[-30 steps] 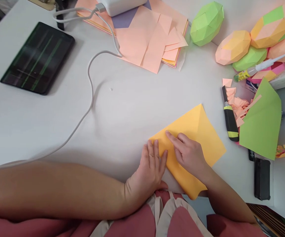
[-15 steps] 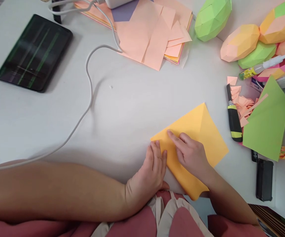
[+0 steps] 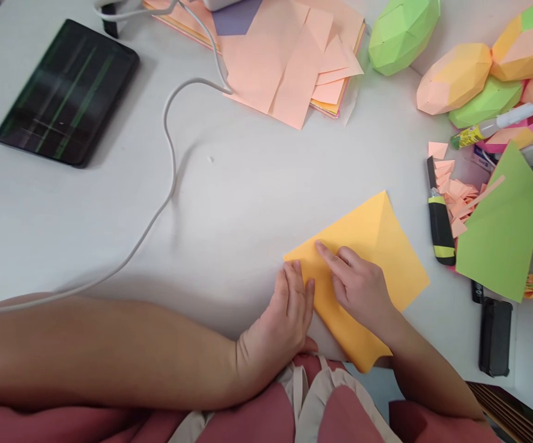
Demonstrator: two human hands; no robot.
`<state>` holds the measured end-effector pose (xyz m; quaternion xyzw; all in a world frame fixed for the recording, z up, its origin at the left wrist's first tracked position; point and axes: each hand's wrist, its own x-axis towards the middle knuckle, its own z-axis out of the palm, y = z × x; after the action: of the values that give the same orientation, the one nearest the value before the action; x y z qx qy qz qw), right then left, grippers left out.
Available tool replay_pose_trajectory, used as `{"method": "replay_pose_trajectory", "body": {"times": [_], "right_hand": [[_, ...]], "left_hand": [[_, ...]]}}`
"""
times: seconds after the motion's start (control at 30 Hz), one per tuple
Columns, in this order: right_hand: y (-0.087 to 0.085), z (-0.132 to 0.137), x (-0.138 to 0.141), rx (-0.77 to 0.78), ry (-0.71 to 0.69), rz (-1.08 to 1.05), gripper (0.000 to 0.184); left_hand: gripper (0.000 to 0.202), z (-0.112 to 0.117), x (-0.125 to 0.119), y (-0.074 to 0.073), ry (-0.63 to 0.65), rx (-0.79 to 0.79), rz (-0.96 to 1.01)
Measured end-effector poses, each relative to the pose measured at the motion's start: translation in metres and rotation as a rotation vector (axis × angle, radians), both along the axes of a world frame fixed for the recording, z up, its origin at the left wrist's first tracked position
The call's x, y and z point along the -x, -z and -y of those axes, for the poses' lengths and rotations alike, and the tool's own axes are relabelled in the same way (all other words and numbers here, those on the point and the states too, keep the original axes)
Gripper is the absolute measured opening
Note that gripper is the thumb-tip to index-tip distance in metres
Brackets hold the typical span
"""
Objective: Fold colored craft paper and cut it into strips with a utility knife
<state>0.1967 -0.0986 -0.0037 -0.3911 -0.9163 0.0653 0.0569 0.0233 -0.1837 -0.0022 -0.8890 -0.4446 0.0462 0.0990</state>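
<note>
A sheet of yellow-orange paper [image 3: 400,258] lies at the table's front edge, with a crease near its upper corner. Its lower part curls up in a soft bend by the edge. My left hand [image 3: 289,307] rests at the sheet's left corner, fingers stretched side by side and fingertips touching the paper; its thumb sits lower, near the table edge. On top of the sheet, my right hand [image 3: 359,283] presses with its index finger extended toward the left corner. The other right fingers are loosely curled, and nothing shows in them.
A black tablet [image 3: 68,92] lies at the left, with a white cable [image 3: 169,154] crossing the table. Peach papers [image 3: 266,67] are stacked at the back. At right are faceted paper shapes [image 3: 405,31], a glue tube [image 3: 469,135], a cutter [image 3: 440,231], paper scraps [image 3: 460,191] and green paper [image 3: 501,234].
The view has shifted slightly, so everything sits a little further right. Both hands keep nearly the same places on the yellow-orange paper.
</note>
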Motion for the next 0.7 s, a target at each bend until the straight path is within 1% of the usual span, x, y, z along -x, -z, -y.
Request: {"method": "replay_pose_trajectory", "body": {"times": [0.2, 0.47, 0.7], "right_hand": [[0.0000, -0.0007, 0.0001, 0.009, -0.006, 0.013, 0.049], [-0.0009, -0.0008, -0.0002, 0.020, -0.005, 0.013, 0.048], [-0.0007, 0.0002, -0.0006, 0.037, 0.006, 0.032, 0.052]], "left_hand": [[0.096, -0.0008, -0.0006, -0.0012, -0.004, 0.009, 0.018], [0.097, -0.0033, 0.0000, -0.0004, -0.045, 0.070, 0.099], [0.096, -0.0067, 0.0009, -0.0042, -0.050, 0.146, 0.119]]}}
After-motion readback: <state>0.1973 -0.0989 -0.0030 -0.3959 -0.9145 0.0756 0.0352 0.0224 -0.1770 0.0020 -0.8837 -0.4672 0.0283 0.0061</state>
